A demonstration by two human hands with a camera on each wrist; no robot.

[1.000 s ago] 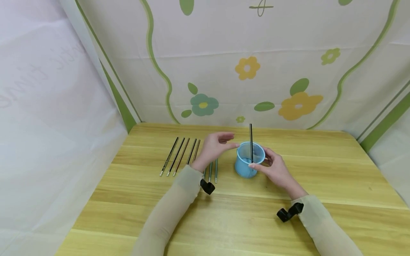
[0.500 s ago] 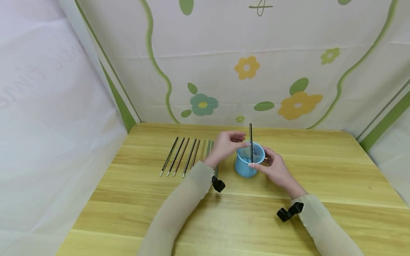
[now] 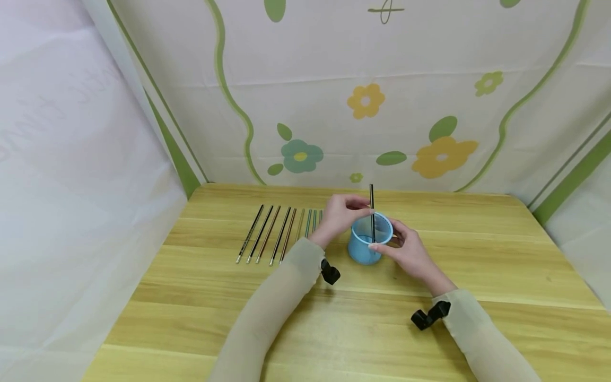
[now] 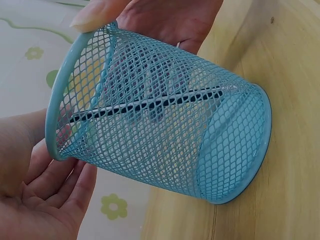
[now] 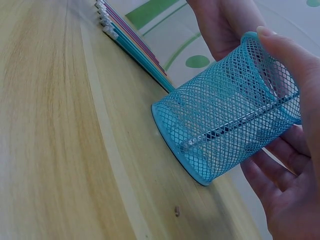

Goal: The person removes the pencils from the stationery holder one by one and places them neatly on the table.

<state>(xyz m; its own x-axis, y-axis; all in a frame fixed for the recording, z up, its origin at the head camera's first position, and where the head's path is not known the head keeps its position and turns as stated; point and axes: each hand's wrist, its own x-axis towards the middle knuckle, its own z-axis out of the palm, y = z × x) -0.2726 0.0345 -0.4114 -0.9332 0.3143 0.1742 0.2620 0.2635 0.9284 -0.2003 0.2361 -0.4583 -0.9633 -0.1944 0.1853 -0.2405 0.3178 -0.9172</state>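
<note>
A light blue mesh pencil cup [image 3: 364, 253] stands upright on the wooden table. One dark striped pencil [image 3: 372, 197] stands in it; through the mesh of the left wrist view, the pencil's [image 4: 135, 106] pale eraser end is at the bottom. My right hand [image 3: 409, 253] grips the cup, thumb over the near rim and fingers behind its right side. At the cup's left, my left hand [image 3: 341, 215] reaches over the rim and pinches the pencil's upper part between thumb and fingers. Part of that grasp is hidden behind the pencil and hand.
Several pencils [image 3: 280, 233] lie side by side left of the cup, some dark, some teal, partly covered by my left arm. A flower-printed cloth [image 3: 305, 95] hangs behind the table's back edge. A tiny brown speck [image 5: 177, 211] lies near the cup's base.
My left hand has moved right, from beside the cup's rim to the standing pencil, and now pinches it. The right hand keeps its grip, and the cup stays in place.
</note>
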